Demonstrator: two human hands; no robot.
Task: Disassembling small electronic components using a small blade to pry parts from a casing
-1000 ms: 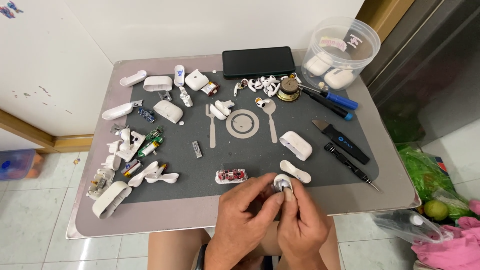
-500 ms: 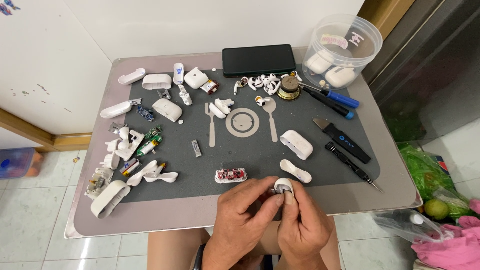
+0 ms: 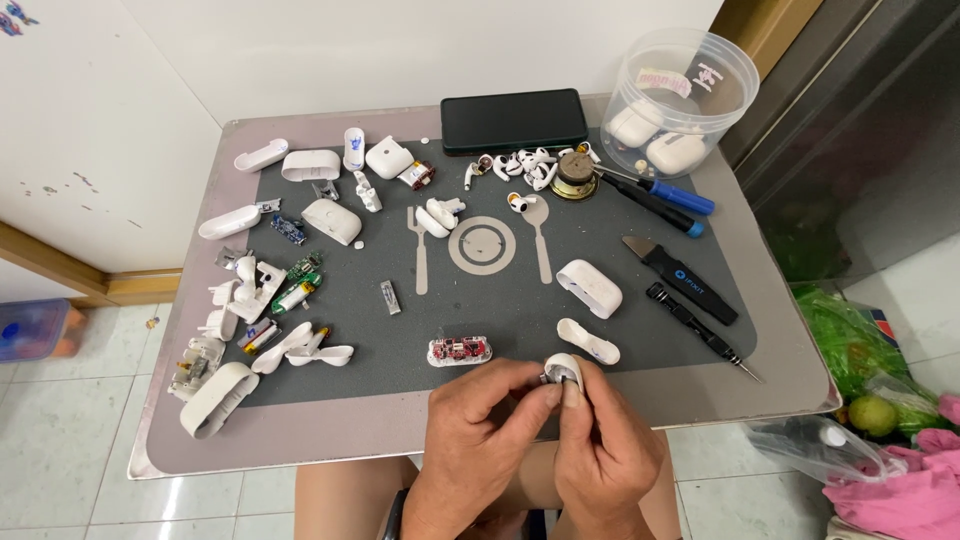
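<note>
While both hands meet at the 6 o'clock edge of the grey table mat (image 3: 500, 300), they pinch one small white rounded plastic shell piece (image 3: 563, 369) between them. The left hand (image 3: 478, 440) curls its fingers in close, and its thumb and first finger press on the piece's left side. The right hand (image 3: 603, 455) has its fingers bent tight too, with the thumb on the front of the piece. So both hands are closed around the same little piece, which sits just above the near edge of the mat.

At 12 o'clock from the hands, near them, lies a small red circuit board in a clear white frame (image 3: 459, 350). At 1 o'clock, just beside the held piece, rests a curved white plastic strip (image 3: 588, 341). Farther off at 1 o'clock is a white rounded earbud case half (image 3: 589, 288). Far away at 1 o'clock stands a clear round plastic tub (image 3: 682, 100). A blue-handled screwdriver (image 3: 660, 190) lies near it.
</note>
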